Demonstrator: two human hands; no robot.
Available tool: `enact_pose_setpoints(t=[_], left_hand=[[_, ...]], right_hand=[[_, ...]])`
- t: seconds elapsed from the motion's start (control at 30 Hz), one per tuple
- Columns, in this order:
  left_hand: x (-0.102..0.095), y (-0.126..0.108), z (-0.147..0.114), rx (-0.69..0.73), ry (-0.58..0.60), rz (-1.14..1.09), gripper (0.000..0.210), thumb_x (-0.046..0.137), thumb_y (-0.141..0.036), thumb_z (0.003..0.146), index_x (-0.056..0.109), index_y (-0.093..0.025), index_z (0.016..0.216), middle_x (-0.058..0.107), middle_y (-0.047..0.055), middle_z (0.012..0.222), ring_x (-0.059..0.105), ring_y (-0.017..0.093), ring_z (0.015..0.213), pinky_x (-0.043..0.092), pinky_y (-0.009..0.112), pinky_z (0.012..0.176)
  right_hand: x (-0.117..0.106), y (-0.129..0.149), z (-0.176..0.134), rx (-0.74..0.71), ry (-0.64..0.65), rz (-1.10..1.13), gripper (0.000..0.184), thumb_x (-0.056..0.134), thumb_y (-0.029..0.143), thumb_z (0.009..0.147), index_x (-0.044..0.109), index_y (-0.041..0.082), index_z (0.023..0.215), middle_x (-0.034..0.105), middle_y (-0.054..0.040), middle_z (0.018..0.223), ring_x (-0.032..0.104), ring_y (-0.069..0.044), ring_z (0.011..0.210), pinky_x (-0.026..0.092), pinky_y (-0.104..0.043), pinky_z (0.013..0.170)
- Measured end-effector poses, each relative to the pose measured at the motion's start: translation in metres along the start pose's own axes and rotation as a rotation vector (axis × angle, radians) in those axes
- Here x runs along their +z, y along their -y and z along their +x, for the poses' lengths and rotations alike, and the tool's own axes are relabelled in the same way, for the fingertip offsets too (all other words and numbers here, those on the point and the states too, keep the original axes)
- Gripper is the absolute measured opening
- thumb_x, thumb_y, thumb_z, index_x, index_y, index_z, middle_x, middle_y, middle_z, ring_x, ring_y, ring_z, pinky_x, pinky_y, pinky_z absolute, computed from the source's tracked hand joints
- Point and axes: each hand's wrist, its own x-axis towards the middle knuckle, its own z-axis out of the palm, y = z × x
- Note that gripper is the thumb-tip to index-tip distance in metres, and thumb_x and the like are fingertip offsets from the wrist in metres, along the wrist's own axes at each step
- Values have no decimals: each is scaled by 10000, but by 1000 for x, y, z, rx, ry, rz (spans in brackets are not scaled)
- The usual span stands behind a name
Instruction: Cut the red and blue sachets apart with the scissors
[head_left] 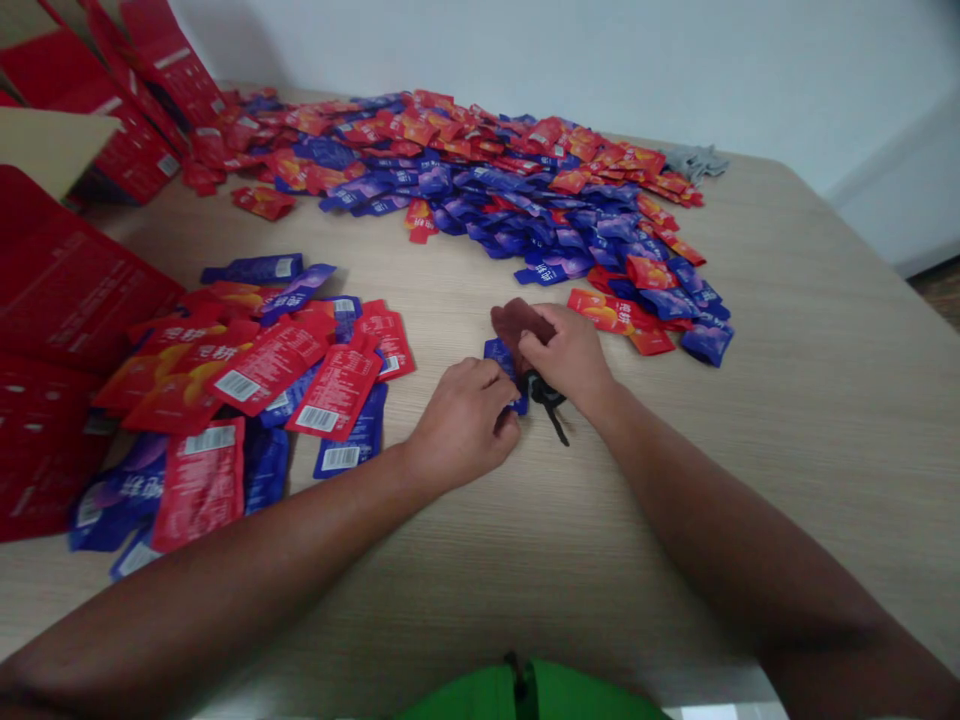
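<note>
My right hand (574, 355) is closed on a crumpled brown cloth (517, 318), thumb on top. A small black piece with a loose tail (551, 395) hangs below the cloth, by my fingers; its kind is unclear. Under and beside the cloth lies a blue sachet (498, 352), partly hidden. My left hand (469, 420) rests at the table with bent fingers, its fingertips on the near side of this sachet. To the left of my left hand is a loose heap of red sachets (337, 390) and blue sachets (364, 430), many with barcodes up.
A long pile of red and blue sachets (480, 190) runs along the table's (585, 560) back by the wall. Red cartons (60, 290) stand at the left, one holding a yellowish flap (56, 145). A grey cloth (696, 162) lies at the back right.
</note>
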Motion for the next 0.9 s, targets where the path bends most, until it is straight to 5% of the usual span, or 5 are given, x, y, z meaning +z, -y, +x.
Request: enact_pose_setpoints(t=[0.13,0.27,0.43,0.7,0.9], left_hand=[[-3,0,-1,11,25,-16,245,563,-138,936,752,-218,1069,723,98,1118,641,287,1065,523,483,942],[0,4,-1,49,69,35,499,556,-49,881,722,-256,1304,641,98,1490,577,339,1321,490,547,1039],[-1,0,-1,127,140,54,576,621,-128,867,663,-277,1422,602,70,1565,273,388,1617,202,673,1285],[-3,-2,1,-156,1,198,435,595,-430,1010,689,-232,1385,659,158,1277,554,392,1218,406,647,1074],[-1,0,0,-177,-18,241,397,605,-282,929,687,-216,1311,623,159,1259,521,389,1180,416,601,975]], right_hand=[[-2,-13,5,142,-190,85,170,653,285,823,741,212,949,702,-17,809,602,-214,727,495,-358,706],[-6,-21,8,192,-252,310,204,619,342,835,710,214,965,674,-2,827,593,-193,740,493,-320,685],[-7,-22,8,202,-206,377,194,604,359,810,682,226,928,650,8,803,580,-186,740,483,-301,665],[-11,-17,7,232,-229,513,211,642,358,772,693,225,927,663,0,808,596,-189,725,501,-322,665],[-10,4,-6,23,-31,397,230,675,331,748,731,229,946,721,-3,828,633,-208,732,534,-350,689]])
